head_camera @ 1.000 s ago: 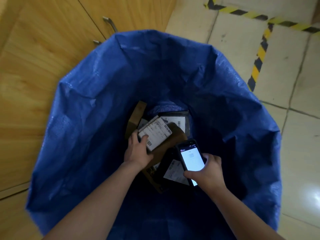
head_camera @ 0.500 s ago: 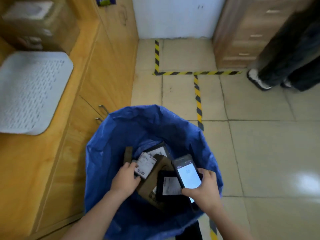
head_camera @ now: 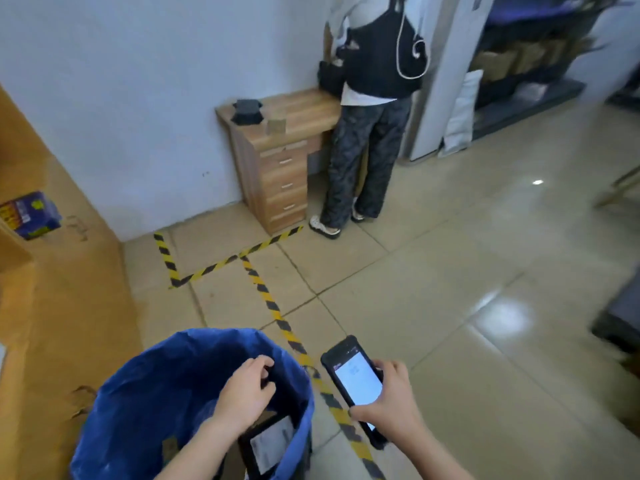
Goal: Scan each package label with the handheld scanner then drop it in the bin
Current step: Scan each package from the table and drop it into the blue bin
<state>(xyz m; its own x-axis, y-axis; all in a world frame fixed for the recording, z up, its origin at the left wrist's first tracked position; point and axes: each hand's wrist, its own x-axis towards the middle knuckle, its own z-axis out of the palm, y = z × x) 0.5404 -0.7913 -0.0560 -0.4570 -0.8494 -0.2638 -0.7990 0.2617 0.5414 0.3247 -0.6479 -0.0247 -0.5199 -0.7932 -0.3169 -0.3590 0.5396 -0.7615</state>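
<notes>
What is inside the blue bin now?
Inside the blue bin, one dark package with a white label shows beneath the left hand. The forearm and bin wall cover anything else.

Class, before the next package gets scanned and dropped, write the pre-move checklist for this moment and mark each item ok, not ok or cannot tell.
1. Handheld scanner held in the right hand, screen lit: ok.
2. Left hand holding a package to scan: not ok; it hovers over the blue bin, fingers curled, nothing clearly in it.
3. Scanner aimed at a label: not ok; it is beside the bin, over the floor.
4. Bin open: ok; a black labelled package lies inside.
5. Next unscanned package located: cannot tell.
6. Path clear: ok; the standing person is far off at the desk.
</notes>
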